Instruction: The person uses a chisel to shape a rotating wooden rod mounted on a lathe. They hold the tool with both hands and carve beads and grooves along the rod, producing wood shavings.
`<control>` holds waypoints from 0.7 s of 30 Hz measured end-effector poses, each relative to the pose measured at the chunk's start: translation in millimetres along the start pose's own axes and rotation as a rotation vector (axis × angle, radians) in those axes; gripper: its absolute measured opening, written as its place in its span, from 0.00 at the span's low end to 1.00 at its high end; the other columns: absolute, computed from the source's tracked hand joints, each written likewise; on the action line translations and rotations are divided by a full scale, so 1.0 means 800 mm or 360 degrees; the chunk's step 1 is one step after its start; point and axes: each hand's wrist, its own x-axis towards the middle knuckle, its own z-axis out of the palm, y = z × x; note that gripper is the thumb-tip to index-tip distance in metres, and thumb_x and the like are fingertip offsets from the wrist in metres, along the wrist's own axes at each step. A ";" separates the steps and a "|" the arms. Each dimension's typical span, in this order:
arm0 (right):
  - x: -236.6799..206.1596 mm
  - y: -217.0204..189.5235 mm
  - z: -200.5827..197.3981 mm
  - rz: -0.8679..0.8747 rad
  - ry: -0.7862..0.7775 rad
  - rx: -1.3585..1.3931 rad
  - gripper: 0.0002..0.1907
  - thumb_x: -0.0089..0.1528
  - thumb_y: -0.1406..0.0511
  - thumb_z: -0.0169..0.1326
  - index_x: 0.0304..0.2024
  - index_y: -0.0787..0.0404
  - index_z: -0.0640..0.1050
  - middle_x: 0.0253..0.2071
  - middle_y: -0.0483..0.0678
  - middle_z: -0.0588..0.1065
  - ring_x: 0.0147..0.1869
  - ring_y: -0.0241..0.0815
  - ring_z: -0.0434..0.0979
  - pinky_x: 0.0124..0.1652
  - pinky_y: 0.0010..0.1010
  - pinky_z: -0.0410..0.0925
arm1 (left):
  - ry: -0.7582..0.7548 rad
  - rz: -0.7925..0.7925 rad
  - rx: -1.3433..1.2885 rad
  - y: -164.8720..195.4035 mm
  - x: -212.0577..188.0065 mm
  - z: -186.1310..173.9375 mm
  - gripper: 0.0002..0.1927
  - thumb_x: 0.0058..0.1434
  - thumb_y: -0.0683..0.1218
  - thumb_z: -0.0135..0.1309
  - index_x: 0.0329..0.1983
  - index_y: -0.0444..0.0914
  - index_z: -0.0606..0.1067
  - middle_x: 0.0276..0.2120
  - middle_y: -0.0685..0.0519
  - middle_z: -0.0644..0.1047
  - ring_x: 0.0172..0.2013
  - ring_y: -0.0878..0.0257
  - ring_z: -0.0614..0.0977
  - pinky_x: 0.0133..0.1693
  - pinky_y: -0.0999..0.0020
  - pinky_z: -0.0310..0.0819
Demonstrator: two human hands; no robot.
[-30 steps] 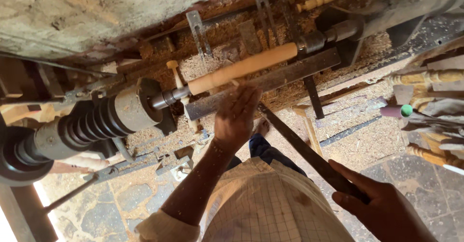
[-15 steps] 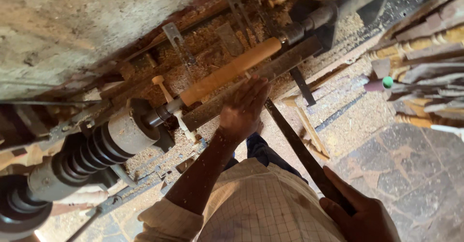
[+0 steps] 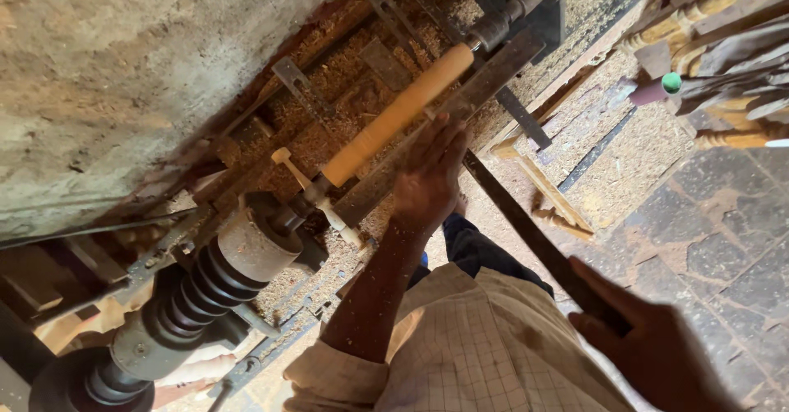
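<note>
A pale orange wooden cylinder [image 3: 399, 116] is mounted in a wood lathe, running diagonally from a dark stepped pulley [image 3: 197, 289] at lower left toward the tailstock [image 3: 514, 9] at the top. A flat metal tool rest [image 3: 485, 75] lies alongside it. My left hand [image 3: 427, 178] lies on the rest beside the cylinder, fingers over the front end of a long dark chisel [image 3: 534, 235]. My right hand [image 3: 657, 346] grips the chisel's back end at lower right. The blade tip is hidden under my left hand.
Sawdust covers the lathe bed and the floor. A rough concrete wall [image 3: 123, 67] fills the upper left. Turned wooden spindles [image 3: 715, 9] and a green-tipped tool [image 3: 672, 83] lie at upper right. A thin stick [image 3: 551, 194] rests on the stone floor [image 3: 723, 239].
The view has swung, so the lathe now runs more steeply across the picture. Both hands keep their hold on the chisel, and the left stays at the tool rest.
</note>
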 end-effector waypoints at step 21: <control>0.300 0.078 -0.276 -0.0419 -0.0461 -0.0602 0.37 0.64 0.51 0.59 0.76 0.31 0.66 0.28 0.46 0.79 0.23 0.35 0.77 0.33 0.33 0.78 | 0.0185 -0.0358 0.0417 0.079 0.105 0.094 0.11 0.67 0.39 0.57 0.51 0.32 0.80 0.48 0.43 0.83 0.53 0.50 0.85 0.51 0.59 0.86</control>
